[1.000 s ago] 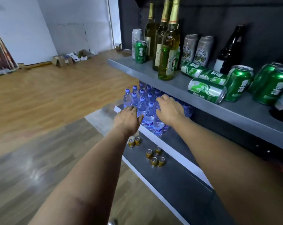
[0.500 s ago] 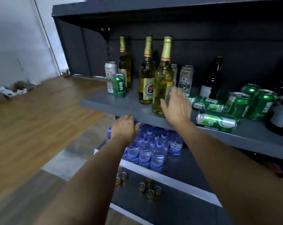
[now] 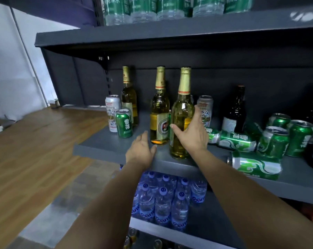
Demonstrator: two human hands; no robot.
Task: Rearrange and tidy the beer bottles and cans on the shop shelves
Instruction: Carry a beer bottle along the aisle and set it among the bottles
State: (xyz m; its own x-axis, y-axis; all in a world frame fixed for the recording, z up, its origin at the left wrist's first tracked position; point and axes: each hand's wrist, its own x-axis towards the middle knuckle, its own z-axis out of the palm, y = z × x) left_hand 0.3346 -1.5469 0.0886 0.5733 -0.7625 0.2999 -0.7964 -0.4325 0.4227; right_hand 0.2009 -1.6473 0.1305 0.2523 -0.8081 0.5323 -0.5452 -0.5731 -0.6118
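Observation:
Three tall golden beer bottles stand on the grey middle shelf point(image 3: 101, 142): a back one point(image 3: 128, 97), a middle one point(image 3: 159, 112) and a front one point(image 3: 181, 115). My right hand point(image 3: 191, 133) is spread against the front bottle, thumb across its front and fingers up its right side, not closed round it. My left hand point(image 3: 141, 151) hovers open over the shelf's front edge, beside the middle bottle's base. A silver-red can point(image 3: 113, 112) and a green can point(image 3: 124, 125) stand at the left. Two green cans point(image 3: 236, 141) point(image 3: 254, 165) lie on their sides at the right.
A dark bottle point(image 3: 235, 112), a silver can point(image 3: 205, 110) and upright green cans point(image 3: 274, 141) crowd the shelf's right part. Small water bottles point(image 3: 163, 202) fill the shelf below. Green-labelled bottles point(image 3: 143, 8) stand on the top shelf. Wooden floor stretches away to the left.
Both hands have risen from the water bottles on the lower shelf to the beer shelf. My right hand reached the front bottle, and my view tilted upward.

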